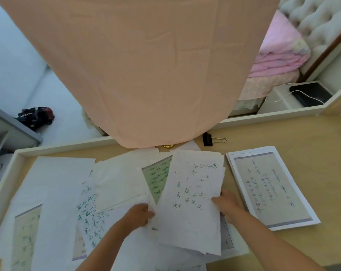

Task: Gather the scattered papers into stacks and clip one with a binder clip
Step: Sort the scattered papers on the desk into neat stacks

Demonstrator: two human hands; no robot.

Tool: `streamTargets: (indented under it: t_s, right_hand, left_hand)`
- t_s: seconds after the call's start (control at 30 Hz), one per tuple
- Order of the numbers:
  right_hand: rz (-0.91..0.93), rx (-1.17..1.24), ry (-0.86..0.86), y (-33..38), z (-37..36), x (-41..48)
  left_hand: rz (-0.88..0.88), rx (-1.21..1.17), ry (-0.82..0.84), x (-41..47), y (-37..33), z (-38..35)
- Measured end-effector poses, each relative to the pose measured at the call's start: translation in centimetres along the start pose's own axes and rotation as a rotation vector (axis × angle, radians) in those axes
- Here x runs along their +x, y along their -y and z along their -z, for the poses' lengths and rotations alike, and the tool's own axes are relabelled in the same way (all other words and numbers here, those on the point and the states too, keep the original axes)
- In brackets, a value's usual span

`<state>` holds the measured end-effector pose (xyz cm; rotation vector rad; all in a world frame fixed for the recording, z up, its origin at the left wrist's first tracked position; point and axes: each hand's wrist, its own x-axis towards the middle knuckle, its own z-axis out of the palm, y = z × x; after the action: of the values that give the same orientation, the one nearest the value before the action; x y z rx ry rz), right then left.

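Note:
A bundle of white sheets with green handwriting (193, 196) is lifted slightly over the scattered papers (66, 192) that cover the left and middle of the wooden table (295, 137). My left hand (139, 215) grips the bundle's left lower edge. My right hand (227, 204) holds its right edge, thumb on top. A neat stack of printed pages (271, 186) lies to the right. A black binder clip (208, 139) with its wire handle out rests near the table's far edge.
A large peach cloth (142, 65) hangs over the table's back middle. A small gold object (168, 146) peeks from under it. Beyond the table are a pink bed (279, 55), a white box with a black device (310, 93), and dark clothing on the floor (36, 116).

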<state>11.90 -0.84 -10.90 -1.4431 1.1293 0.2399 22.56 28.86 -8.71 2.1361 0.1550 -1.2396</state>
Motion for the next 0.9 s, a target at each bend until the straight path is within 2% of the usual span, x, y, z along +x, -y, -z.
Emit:
streamTargets:
  t_s: [0.07,0.13,0.23,0.37,0.43,0.47,0.6,0.63,0.73,0.9]
  right_hand:
    - [0.026,-0.023,0.066,0.4,-0.1,-0.3]
    - [0.044,-0.064,0.098,0.7,-0.2,-0.6]
    - [0.088,-0.178,0.187,1.0,-1.0,-1.7]
    - [0.139,-0.341,0.256,1.4,-3.1,-3.2]
    - [0.135,-0.349,0.189,1.3,-3.9,-3.5]
    - [0.13,-0.339,0.132,1.0,-4.2,-3.5]
    - [0.152,-0.368,-0.101,-0.4,-5.6,-3.4]
    - [0.18,-0.375,-0.157,-0.6,-5.9,-3.6]
    - [0.269,-0.31,-0.269,-0.4,-6.1,-4.3]
    - [0.316,-0.122,-0.241,1.7,-5.2,-4.5]
  left_hand:
    - [-0.045,-0.304,-0.2,0.5,-1.0,0.1]
    - [-0.057,-0.492,-0.277,0.9,-1.9,0.2]
    - [-0.044,-0.428,-0.286,1.0,-2.5,-0.1]
    - [-0.003,-0.282,-0.063,1.0,-1.7,-0.6]
    - [0.01,-0.246,-0.01,1.5,-0.5,0.0]
    - [-0.01,-0.283,-0.047,1.7,0.0,0.4]
    - [-0.11,-0.507,-0.389,2.0,1.4,1.8]
    - [-0.121,-0.513,-0.395,2.1,1.5,1.9]
    - [-0.146,-0.495,-0.263,1.7,0.9,1.5]
    - [-0.158,-0.335,-0.257,2.6,0.5,1.2]
